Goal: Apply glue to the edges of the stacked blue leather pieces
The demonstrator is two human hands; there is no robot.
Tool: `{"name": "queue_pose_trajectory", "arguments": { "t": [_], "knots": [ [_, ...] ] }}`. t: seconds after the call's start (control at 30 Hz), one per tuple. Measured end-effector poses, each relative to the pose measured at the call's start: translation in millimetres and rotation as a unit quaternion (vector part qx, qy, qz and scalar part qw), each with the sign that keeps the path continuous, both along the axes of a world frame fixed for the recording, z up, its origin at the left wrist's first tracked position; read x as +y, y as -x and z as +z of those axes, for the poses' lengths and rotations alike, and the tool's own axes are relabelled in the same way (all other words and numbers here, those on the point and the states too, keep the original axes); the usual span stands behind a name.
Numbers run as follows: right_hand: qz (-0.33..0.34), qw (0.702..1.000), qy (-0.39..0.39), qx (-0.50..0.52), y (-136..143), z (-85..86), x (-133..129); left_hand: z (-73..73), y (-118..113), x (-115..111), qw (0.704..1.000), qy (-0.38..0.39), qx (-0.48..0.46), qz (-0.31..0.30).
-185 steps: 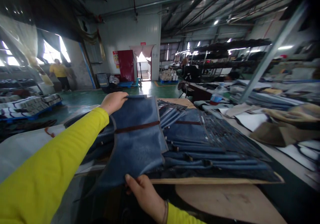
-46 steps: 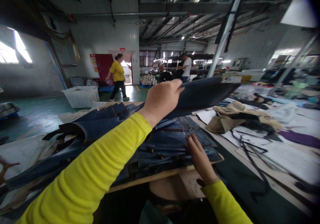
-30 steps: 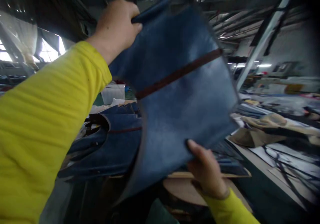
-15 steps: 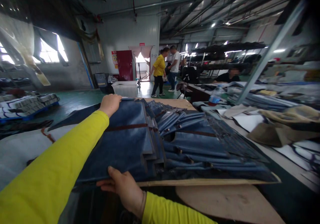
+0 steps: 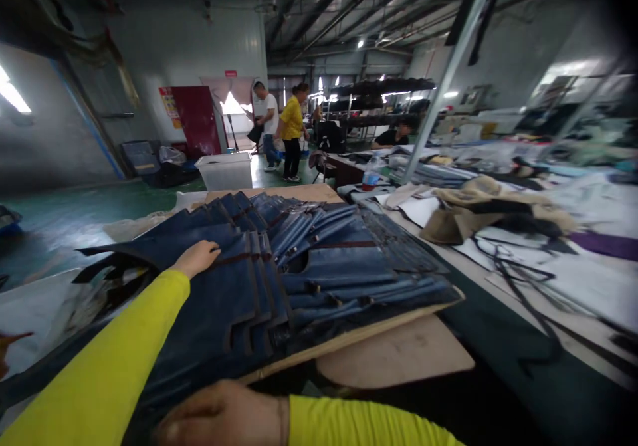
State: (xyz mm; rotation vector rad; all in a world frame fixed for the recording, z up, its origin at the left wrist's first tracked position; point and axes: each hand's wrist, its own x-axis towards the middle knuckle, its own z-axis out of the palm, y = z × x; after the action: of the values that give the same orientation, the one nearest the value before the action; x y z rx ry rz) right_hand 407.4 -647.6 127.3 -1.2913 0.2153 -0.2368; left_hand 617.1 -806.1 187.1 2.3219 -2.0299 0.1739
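A layered stack of dark blue, slightly shiny fabric panels [image 5: 214, 300] with dark edging and a brown stripe lies in front of me. My left hand [image 5: 198, 258] rests on top of these panels near the stripe, palm down with its fingers stretched out. At the bottom edge, near the panels' front side, is my right hand [image 5: 226, 409]. Motion smears it, and its fingers are not clear. To the right, bunched and folded blue pieces [image 5: 339, 260] overlap the stack. A board [image 5: 359, 339] with a pale edge supports the pile.
A rounded brown board [image 5: 399, 356] juts out below the pile. On the right, a long table holds brown cloth [image 5: 458, 217], white sheets and dark straps. A slanted metal post [image 5: 443, 87] rises there. Beyond are a white bin [image 5: 225, 172] and two standing people [image 5: 293, 130].
My view has turned right. My left hand has moved from the panels' far edge onto their top. My right hand has dropped away from the near edge towards me.
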Motion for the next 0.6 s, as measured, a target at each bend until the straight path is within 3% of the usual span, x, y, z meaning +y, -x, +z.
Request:
{"name": "queue_pose_trajectory", "arguments": {
  "t": [0.07, 0.13, 0.23, 0.33, 0.4, 0.5, 0.6],
  "knots": [
    [-0.114, 0.962, 0.243, -0.054, 53.4, 20.9, -19.9, 6.3, 21.8, -4.5, 0.999, -0.004, 0.016, -0.037],
    [-0.245, 0.881, 0.403, -0.015, 107.5, 37.1, -44.8, 18.8, 63.5, -5.2, 0.995, 0.023, 0.039, -0.091],
    [-0.378, 0.729, 0.558, 0.120, 174.7, 38.7, -84.6, 29.0, 154.7, 2.3, 0.963, 0.061, 0.091, -0.247],
    [-0.430, 0.610, 0.625, 0.231, 219.5, 18.6, -114.6, 14.2, 240.8, 10.2, 0.934, 0.034, 0.067, -0.348],
    [-0.438, 0.565, 0.643, 0.273, 237.9, 2.8, -125.7, -3.2, 276.3, 10.0, 0.939, 0.019, 0.035, -0.341],
    [-0.442, 0.535, 0.655, 0.300, 252.7, -14.6, -133.0, -17.0, 298.9, 7.5, 0.948, 0.022, 0.020, -0.316],
    [-0.454, 0.530, 0.654, 0.293, 258.0, -24.3, -138.6, 3.3, 311.0, 18.4, 0.944, 0.041, 0.022, -0.326]
  ]
}}
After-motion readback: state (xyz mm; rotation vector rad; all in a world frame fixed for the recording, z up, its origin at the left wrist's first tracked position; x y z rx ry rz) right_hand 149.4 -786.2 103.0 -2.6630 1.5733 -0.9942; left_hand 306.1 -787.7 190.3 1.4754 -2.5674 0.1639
